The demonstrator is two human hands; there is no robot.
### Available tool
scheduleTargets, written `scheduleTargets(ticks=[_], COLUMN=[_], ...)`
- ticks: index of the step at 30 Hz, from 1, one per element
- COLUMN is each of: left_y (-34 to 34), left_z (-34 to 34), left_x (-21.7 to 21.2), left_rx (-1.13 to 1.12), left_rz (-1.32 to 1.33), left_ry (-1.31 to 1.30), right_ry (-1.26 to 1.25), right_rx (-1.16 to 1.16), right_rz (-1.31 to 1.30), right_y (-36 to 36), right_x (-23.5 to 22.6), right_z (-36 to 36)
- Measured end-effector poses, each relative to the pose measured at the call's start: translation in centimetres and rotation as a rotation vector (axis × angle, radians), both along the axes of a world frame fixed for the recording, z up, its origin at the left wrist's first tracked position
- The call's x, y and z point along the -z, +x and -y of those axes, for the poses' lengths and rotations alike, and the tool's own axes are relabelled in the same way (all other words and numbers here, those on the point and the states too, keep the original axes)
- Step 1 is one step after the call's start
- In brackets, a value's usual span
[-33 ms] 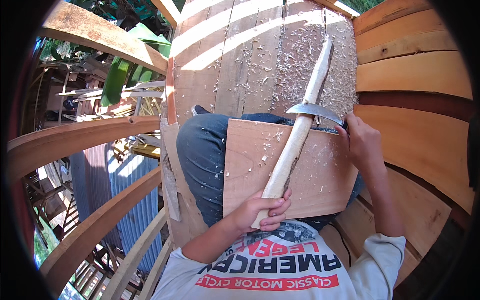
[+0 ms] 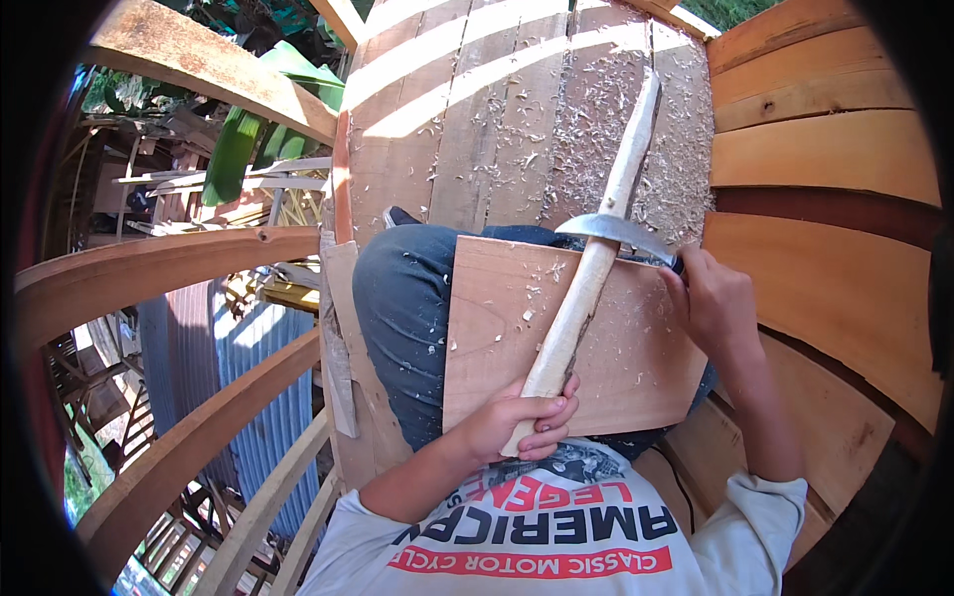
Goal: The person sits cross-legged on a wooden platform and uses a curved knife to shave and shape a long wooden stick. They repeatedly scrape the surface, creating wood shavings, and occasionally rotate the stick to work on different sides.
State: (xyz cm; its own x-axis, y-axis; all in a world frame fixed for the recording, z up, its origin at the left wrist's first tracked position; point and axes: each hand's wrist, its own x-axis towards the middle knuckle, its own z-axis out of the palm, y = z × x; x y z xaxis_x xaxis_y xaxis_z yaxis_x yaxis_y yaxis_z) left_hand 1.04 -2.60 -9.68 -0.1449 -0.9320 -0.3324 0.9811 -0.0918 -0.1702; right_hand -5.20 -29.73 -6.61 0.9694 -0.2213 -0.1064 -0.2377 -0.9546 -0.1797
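My left hand (image 2: 517, 419) is wrapped round the near end of a long, pale, peeled wooden stick (image 2: 568, 323). The stick slants away to the upper right, with darker patches along its right side. It crosses a flat wooden board (image 2: 497, 338) lying over my lap. In my right hand (image 2: 717, 298) is the dark handle of a curved knife (image 2: 621, 230), its fingers closed round it. The blade lies across the upper side of the stick, a little beyond the board's far edge, its tip pointing left.
Curled wood shavings (image 2: 676, 149) cover the plank floor (image 2: 467, 149) ahead, and a few lie on the board. A plank wall (image 2: 825, 258) rises close on the right. Wooden rails (image 2: 189, 273) run along the left, with corrugated sheets (image 2: 268, 417) beyond and below them.
The knife and my right hand have shifted slightly toward me and to the left along the stick. My left hand and the stick stay nearly where they were.
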Motion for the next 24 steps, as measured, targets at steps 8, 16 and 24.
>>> scheduleTargets(ticks=[8, 16, 24], left_y=[-0.2, 0.2, -0.1], left_z=[-0.3, -0.2, -0.1], left_x=[0.3, 0.1, 0.2], left_rx=[0.012, 0.020, 0.008], left_rz=[0.079, 0.101, 0.053], left_ry=[-0.032, -0.018, -0.015], right_ry=[0.051, 0.013, -0.057], right_rx=[-0.235, -0.328, -0.121], right_rz=[0.042, 0.061, 0.095], right_y=[-0.4, -0.7, -0.6], right_x=[-1.0, -0.6, 0.1], right_z=[-2.4, -2.6, -1.3])
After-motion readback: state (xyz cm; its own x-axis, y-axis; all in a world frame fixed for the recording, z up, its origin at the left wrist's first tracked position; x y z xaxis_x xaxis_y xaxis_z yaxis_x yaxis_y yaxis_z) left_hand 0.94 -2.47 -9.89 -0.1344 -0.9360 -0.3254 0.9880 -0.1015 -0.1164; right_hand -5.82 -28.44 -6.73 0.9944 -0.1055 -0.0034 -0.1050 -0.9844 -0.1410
